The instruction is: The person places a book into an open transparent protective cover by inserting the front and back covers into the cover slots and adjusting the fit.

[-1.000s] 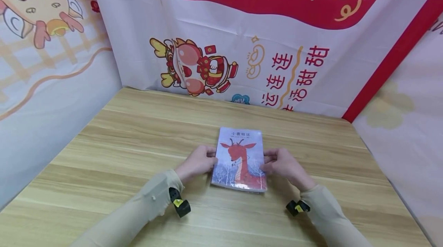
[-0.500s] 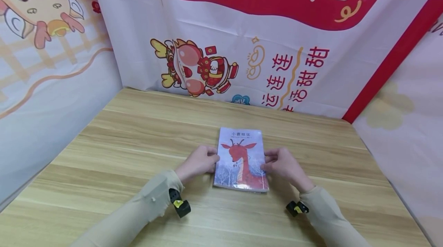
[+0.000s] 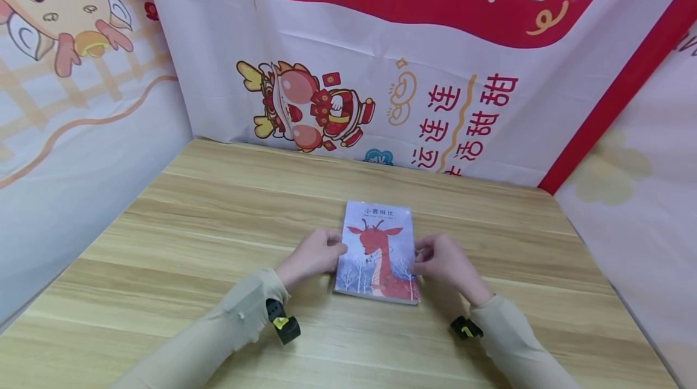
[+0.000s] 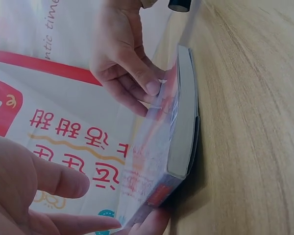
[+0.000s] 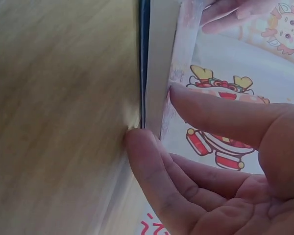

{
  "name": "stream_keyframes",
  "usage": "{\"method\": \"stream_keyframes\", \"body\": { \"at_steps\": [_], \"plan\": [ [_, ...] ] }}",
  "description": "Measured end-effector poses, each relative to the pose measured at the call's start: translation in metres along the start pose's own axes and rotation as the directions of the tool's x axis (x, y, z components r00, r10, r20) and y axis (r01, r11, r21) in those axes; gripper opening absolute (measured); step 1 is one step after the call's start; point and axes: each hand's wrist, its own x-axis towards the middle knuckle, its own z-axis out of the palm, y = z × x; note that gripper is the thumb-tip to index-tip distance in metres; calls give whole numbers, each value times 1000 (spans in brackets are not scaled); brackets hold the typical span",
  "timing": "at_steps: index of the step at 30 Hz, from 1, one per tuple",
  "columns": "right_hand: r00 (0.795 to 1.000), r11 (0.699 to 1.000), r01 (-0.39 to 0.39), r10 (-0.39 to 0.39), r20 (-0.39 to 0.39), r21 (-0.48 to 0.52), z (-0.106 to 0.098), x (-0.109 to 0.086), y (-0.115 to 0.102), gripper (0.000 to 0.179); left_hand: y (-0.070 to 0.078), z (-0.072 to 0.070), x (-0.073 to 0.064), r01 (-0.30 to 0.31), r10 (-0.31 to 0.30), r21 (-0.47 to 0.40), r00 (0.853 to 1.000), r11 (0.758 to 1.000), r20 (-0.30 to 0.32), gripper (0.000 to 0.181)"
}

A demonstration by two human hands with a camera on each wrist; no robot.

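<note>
A paperback book (image 3: 376, 253) with a red deer on a pale blue-violet cover lies face up on the wooden table. At its spine side, my left hand (image 3: 313, 253) touches the edge with extended fingertips. The left thumb (image 4: 68, 182) stands apart above the cover in the left wrist view. On the opposite side, my right hand (image 3: 446, 262) pinches the book's page edge. The right wrist view has the right thumb (image 5: 201, 105) at the front cover's edge and a finger (image 5: 147, 152) at the back cover. Some right fingers are partly hidden by the book in the head view.
The wooden table (image 3: 218, 207) extends around the book. Behind it hangs a printed white and red banner (image 3: 337, 32); patterned cloth (image 3: 81, 98) covers the left side, and a pale wall (image 3: 642, 195) stands on the right. Each wrist wears a black band.
The book has shifted slightly right and then a little back left. My right fingers have curled in more at its edge. The left hand has edged slightly right.
</note>
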Motion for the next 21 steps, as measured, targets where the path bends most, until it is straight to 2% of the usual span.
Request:
{"method": "stream_keyframes", "body": {
  "at_steps": [3, 10, 21],
  "plan": [
    [1000, 1000, -6, 6, 16, 4, 0, 0, -1, 34, 0, 1, 0, -7, 7, 40, 1000, 999, -2, 33],
    [1000, 1000, -17, 17, 21, -5, 3, 0, -1, 33, 0, 1, -1, -16, 17, 58, 1000, 998, -6, 44],
    [999, 1000, 13, -11, 38, -28, 4, 1, -2, 25, 2, 0, -2, -51, 52, 71, 999, 996, -12, 43]
  ]
}}
